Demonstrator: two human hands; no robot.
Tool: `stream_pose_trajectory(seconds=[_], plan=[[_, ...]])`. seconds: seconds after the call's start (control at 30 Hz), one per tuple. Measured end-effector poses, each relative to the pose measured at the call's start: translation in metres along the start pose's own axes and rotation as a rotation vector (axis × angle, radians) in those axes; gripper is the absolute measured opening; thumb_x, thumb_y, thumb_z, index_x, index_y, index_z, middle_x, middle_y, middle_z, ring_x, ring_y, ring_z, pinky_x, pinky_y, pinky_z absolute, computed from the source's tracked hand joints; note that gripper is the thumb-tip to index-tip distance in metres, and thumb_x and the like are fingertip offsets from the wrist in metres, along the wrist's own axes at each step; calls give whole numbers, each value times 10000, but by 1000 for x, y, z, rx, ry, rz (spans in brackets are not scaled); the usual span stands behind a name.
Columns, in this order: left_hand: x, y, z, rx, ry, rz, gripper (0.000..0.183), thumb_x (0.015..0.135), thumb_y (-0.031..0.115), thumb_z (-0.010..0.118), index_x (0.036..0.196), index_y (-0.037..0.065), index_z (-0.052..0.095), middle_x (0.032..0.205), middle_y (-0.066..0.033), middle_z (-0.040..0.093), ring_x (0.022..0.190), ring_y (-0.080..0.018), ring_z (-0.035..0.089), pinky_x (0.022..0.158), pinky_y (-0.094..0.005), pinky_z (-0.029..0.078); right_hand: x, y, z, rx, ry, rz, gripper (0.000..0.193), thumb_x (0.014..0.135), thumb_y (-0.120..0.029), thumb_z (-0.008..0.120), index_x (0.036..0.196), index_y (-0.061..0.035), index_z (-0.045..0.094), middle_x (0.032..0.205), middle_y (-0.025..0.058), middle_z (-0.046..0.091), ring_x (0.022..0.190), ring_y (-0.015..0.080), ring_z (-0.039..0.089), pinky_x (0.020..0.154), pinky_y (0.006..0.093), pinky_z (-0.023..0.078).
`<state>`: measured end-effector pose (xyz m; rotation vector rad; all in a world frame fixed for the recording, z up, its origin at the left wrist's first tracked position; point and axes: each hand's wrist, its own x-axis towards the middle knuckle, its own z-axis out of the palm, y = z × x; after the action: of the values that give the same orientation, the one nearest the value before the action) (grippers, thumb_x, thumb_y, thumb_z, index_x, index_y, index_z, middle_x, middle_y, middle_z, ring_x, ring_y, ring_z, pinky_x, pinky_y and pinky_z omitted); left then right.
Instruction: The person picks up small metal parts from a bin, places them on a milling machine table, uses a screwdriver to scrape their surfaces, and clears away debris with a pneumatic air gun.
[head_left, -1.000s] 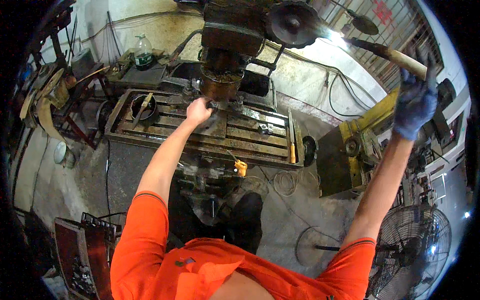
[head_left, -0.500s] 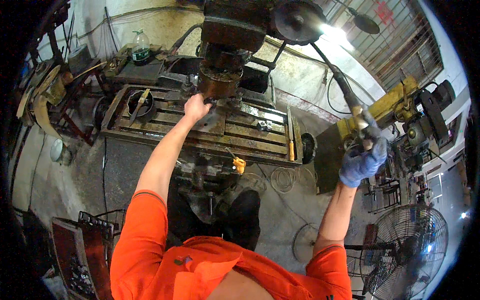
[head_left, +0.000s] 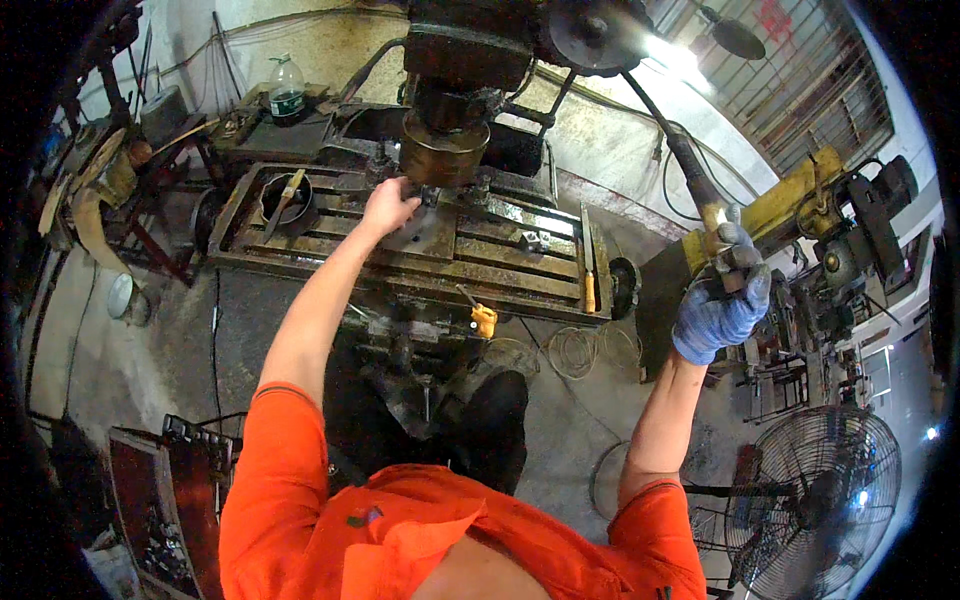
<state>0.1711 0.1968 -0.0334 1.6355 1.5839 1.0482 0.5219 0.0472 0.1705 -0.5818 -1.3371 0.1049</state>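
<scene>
My bare left hand (head_left: 388, 208) reaches onto the slotted machine table (head_left: 500, 270), under the round spindle head (head_left: 444, 150). Its thumb and fingers close on a small dark metal block (head_left: 428, 196); the tips are partly hidden. On the right, raised off the table, my right hand (head_left: 722, 308) wears a blue-grey glove. It is wrapped round the lower end of a long lever (head_left: 690, 165) that slants down from the machine. Two small metal blocks (head_left: 536, 241) sit on the table to the right of my left hand.
A pot (head_left: 288, 205) with a brush across it stands on the table's left. A file (head_left: 589, 270) with a yellow handle lies at its right end. A yellow-handled tool (head_left: 484, 320) is at the front edge. A large fan (head_left: 820, 500) stands at lower right.
My left hand has shifted slightly left from beneath the spindle head, and the small block shows more clearly. My right hand keeps its hold on the lever. The whole view has shifted slightly.
</scene>
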Motion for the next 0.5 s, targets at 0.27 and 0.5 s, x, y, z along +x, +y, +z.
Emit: stream_pose_trajectory(seconds=[0.27, 0.5], plan=[[-103, -13, -86, -246, 46, 35, 375, 753, 29, 551, 1115, -58, 509, 698, -94, 617, 511, -108, 562, 452, -244, 451, -14, 7, 3, 70, 63, 10, 337, 857, -287, 459, 763, 15, 572, 864, 146, 597, 776, 193, 512, 834, 334, 348], [-232, -91, -202, -127, 381, -74, 356, 724, -37, 485, 1075, -58, 540, 821, -96, 615, 658, -148, 588, 540, -259, 468, -20, 17, 0, 244, 48, 13, 360, 829, -305, 508, 740, 36, 580, 839, 130, 602, 601, 123, 443, 620, 258, 374]])
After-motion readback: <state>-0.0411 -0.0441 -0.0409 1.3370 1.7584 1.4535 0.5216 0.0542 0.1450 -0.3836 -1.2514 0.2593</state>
